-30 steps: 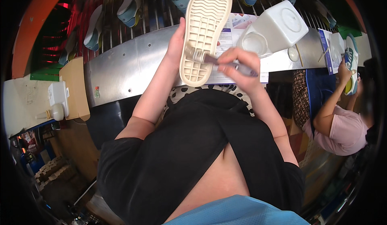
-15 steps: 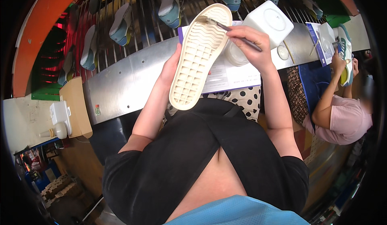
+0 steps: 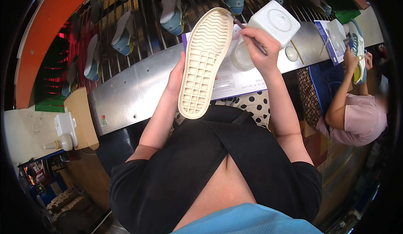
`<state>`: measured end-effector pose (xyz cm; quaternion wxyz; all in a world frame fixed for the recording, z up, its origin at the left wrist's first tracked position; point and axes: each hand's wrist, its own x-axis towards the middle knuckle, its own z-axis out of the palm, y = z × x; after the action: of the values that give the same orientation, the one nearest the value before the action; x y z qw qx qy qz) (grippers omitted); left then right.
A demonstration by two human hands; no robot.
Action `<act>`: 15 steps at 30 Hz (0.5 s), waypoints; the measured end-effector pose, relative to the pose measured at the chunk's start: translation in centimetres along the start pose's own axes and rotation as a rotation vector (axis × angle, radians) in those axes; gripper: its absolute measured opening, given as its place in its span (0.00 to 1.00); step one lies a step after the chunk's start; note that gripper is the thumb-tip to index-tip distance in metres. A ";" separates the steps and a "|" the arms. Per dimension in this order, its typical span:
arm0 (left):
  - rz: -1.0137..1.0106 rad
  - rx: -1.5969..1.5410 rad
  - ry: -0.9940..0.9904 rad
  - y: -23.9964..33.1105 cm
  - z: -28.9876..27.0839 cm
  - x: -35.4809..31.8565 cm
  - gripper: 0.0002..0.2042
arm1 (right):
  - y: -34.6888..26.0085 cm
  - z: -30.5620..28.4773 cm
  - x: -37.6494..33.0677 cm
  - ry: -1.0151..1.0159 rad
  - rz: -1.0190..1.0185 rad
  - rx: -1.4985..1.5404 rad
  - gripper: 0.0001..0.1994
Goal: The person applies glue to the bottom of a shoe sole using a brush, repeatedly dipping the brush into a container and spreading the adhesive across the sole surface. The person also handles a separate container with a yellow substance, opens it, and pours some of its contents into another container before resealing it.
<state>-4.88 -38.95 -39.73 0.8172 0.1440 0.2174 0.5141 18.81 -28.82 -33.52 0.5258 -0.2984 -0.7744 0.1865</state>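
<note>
A cream shoe sole (image 3: 202, 66) stands tilted in front of me, its inner side with wavy ridges and a grid of square hollows facing up. My left hand (image 3: 178, 75) grips it by the left edge, the fingers partly hidden behind it. In my right hand (image 3: 263, 49) is a slim dark-handled brush (image 3: 239, 23), pinched between thumb and fingers. The brush tip is at the sole's upper right rim; whether it touches cannot be told. Beneath that hand stands a round clear jar (image 3: 242, 57), partly covered, beside a white square-sided bottle (image 3: 275, 23).
Blue-grey shoes (image 3: 171, 14) sit on a rack of metal rods behind the metal ledge (image 3: 126, 85). A printed sheet (image 3: 226, 87) lies under the jar, and a round lid (image 3: 291, 53) lies right of it. A co-worker in a pink top (image 3: 365, 116) holds a shoe at right.
The brush has moved from the ridged inside of the sole's toe to its upper right rim. The sole has turned slightly more upright. Shoes on the rack have shifted a little.
</note>
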 end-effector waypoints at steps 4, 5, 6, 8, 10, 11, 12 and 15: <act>0.036 -0.012 -0.017 -0.3 0.3 0.0 0.38 | -0.2 0.3 -0.1 0.147 -0.032 -0.057 0.08; 0.045 -0.014 -0.046 -0.3 0.4 0.1 0.37 | -0.3 0.5 -0.2 0.189 -0.054 -0.059 0.08; 0.051 -0.011 -0.072 -0.3 0.4 0.1 0.37 | -0.4 0.8 -0.2 0.163 -0.046 -0.029 0.08; 0.047 0.004 -0.072 -0.3 0.4 0.2 0.37 | -0.9 1.6 -0.4 0.144 -0.021 0.046 0.08; 0.031 0.001 -0.088 -0.3 0.4 0.2 0.37 | -1.4 2.8 -0.6 0.057 0.055 0.143 0.07; 0.020 -0.009 -0.106 -0.3 0.4 0.2 0.37 | -1.7 3.1 -1.0 -0.012 0.078 0.193 0.07; 0.009 0.005 -0.143 -0.3 0.4 0.3 0.37 | -2.1 3.1 -1.4 -0.097 0.115 0.231 0.06; 0.089 0.068 -0.067 -0.2 0.5 0.3 0.37 | -3.2 2.8 -2.6 -0.241 0.403 0.660 0.06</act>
<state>-4.34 -38.80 -39.46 0.7949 0.1982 0.2005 0.5372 16.01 -32.82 -34.48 0.4517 -0.2354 -0.6548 0.5583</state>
